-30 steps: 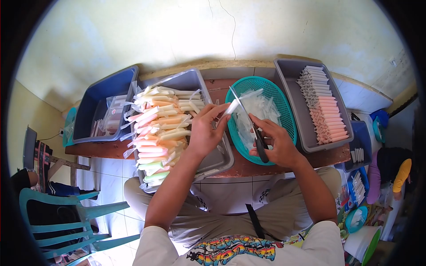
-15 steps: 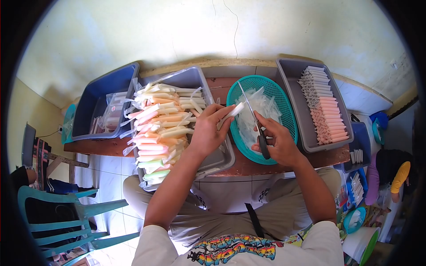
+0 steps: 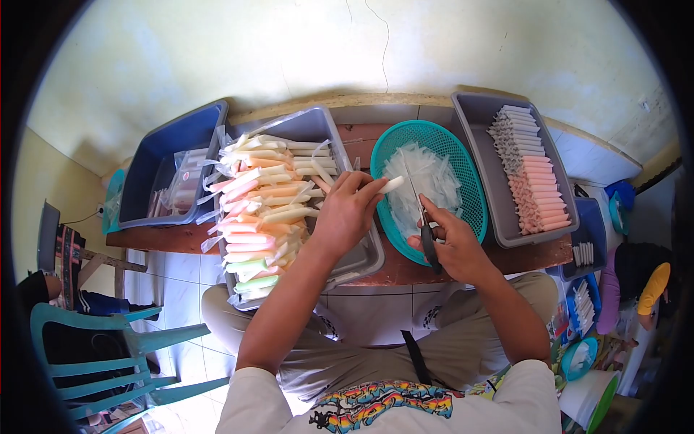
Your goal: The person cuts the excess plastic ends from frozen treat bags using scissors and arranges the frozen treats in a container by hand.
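Pastel tubes (image 3: 249, 217) crowded a grey tray (image 3: 354, 260); at its edge the left hand (image 3: 345, 215) pinched a white tube (image 3: 392, 184) over the teal basket (image 3: 476, 210) (clear plastic pieces (image 3: 437, 173) inside). The right hand (image 3: 457, 247) gripped scissors (image 3: 429, 246); beyond, a second tray (image 3: 480, 129) held stacked tubes (image 3: 538, 188).

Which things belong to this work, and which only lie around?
Likely used:
black-handled metal scissors (right hand)
white cylindrical stick (left hand)
teal oval plastic basket holding translucent scraps
grey plastic tray of heaped pastel sticks

Likely lying about:
teal slatted plastic chair
white, green-rimmed plastic bucket
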A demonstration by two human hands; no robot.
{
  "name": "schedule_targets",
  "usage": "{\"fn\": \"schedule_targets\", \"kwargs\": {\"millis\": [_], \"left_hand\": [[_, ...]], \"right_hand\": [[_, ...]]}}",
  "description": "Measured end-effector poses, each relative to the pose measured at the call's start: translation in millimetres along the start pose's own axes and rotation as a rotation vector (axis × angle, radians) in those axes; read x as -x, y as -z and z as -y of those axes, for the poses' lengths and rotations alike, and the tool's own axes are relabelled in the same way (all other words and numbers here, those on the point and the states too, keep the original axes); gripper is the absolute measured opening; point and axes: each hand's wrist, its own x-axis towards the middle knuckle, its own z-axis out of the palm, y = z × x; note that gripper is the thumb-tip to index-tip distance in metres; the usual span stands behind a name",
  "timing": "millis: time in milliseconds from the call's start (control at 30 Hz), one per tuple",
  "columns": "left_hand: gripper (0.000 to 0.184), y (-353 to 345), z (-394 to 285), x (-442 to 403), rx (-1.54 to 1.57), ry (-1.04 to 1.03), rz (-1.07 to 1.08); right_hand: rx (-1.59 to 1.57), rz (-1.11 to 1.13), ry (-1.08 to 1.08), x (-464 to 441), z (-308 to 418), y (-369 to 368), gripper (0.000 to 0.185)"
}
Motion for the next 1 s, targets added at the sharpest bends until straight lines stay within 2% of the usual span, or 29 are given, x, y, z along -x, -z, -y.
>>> {"fn": "schedule_targets", "kwargs": {"millis": [300,433,500,533,600,833,1000], "left_hand": [[0.034,1,3,1,0.001,-0.002,-0.009],[0.037,1,5,1,0.017,-0.011,-0.043],[0.036,3,3,0,0.027,0.000,-0.074],[0.035,3,3,0,0.038,0.011,-0.104],[0.034,5,2,-1,0.051,0.016,-0.131],[0.031,6,2,-3,0.096,0.027,-0.187],[0.030,7,1,-3,0.119,0.035,-0.169]], "right_hand": [[-0.226,0.059,-0.186,2,17,1,0.086],[-0.281,0.013,-0.127,0,11,0,0.095],[0.008,-0.128,0.036,-5,3,1,0.095],[0.007,-0.128,0.036,-7,3,4,0.095],[0.457,-0.172,0.003,-11,9,11,0.093],[0.485,-0.182,-0.048,-26,-30,5,0.091],[0.602,-0.217,0.029,-35,-52,-5,0.091]]}}
